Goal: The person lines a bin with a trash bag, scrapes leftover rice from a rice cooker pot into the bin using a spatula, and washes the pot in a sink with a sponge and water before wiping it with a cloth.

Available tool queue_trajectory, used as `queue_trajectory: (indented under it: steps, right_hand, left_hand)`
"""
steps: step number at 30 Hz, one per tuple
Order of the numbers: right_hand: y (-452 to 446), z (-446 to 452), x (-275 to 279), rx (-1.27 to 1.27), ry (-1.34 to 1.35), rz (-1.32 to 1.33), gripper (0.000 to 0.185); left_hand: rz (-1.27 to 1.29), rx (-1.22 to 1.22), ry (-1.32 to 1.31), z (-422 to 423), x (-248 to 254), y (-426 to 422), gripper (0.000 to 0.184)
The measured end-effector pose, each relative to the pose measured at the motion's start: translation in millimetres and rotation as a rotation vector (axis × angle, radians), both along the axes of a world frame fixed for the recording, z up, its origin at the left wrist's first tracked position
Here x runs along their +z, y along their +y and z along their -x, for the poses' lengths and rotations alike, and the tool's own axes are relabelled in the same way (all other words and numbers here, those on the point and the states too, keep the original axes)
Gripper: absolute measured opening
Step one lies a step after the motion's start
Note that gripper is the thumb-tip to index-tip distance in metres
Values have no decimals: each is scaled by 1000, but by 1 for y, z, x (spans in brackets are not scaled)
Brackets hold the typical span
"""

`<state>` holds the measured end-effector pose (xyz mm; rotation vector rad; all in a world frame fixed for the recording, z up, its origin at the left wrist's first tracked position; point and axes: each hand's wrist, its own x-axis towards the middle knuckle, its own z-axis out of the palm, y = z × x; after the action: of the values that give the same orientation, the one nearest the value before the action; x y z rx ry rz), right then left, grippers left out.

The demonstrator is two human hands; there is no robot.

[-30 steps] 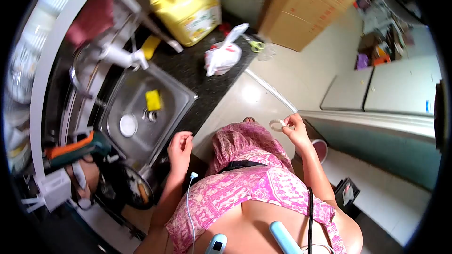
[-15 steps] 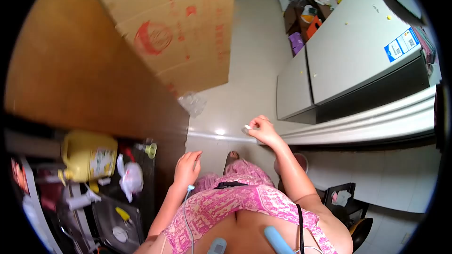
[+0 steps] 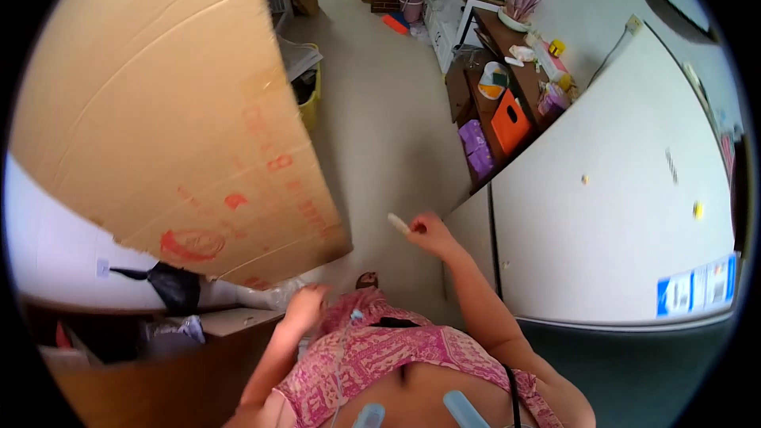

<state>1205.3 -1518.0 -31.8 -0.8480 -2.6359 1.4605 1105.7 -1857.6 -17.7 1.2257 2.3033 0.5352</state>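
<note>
a: how am i holding my right arm?
b: i'm bending it at the elbow at lower right and slanting the forearm up and leftward, so the right hand (image 3: 430,235) is reaching just right of the frame's centre, over the floor (image 3: 369,150).
a: and the grip?
b: i'm pinching one end of a small pale piece (image 3: 398,223) between thumb and fingers; it's pointing out to the upper left, near the middle of the frame.
a: what's the left hand (image 3: 307,307) doing?
b: it's hovering low, left of centre, forearm rising from the lower left. it's blurring, so i can't tell whether the fingers are spreading or pressing together. the cardboard (image 3: 198,111) is standing above it, and the white fridge (image 3: 602,214) is filling the right side.
</note>
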Motion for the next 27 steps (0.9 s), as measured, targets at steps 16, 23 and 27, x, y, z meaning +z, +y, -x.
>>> queue_trajectory:
  steps: [16,23,27]
  right_hand:
    - [429,209,-26,-352,34,101,22]
    - [679,430,-4,-273,218,160,21]
    - [816,550,16,-289,186,141,15]
  left_hand:
    - [-47,-122,-151,378,-115,570,39]
    - [748,301,-77,518,-205,396,32]
    - [961,391,-361,593,-209,416,37]
